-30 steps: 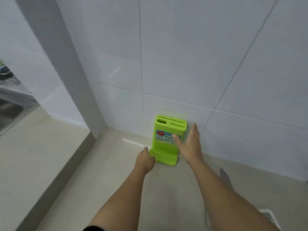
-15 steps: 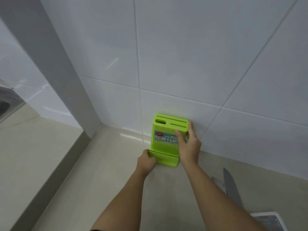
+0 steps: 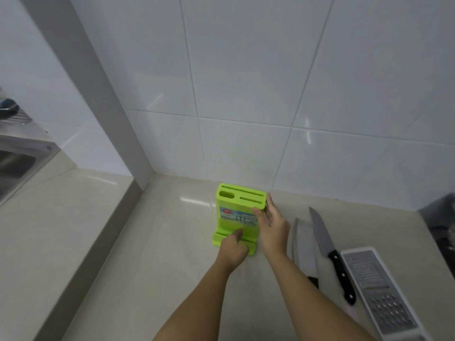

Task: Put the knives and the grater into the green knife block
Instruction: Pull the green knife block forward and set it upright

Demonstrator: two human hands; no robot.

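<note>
The green knife block (image 3: 235, 205) stands upright on the beige counter, a short way out from the tiled wall, its top slots empty. My left hand (image 3: 234, 249) grips its front foot, thumb on the base. My right hand (image 3: 272, 225) clasps its right side, thumb across the label. Right of my right forearm lie a wide cleaver (image 3: 304, 249), its handle partly hidden by the arm, and a pointed knife with a black handle (image 3: 330, 247). A flat white-framed grater (image 3: 376, 289) lies further right.
A raised beige ledge (image 3: 81, 242) runs along the left, with a steel sink (image 3: 17, 166) beyond it. A grey pillar (image 3: 103, 94) meets the white tiled wall (image 3: 270, 94) behind the block. A dark object (image 3: 440, 225) sits at the right edge.
The block has come away from the wall toward me with both hands on it. The view has tilted down, bringing the knives and grater fully into sight.
</note>
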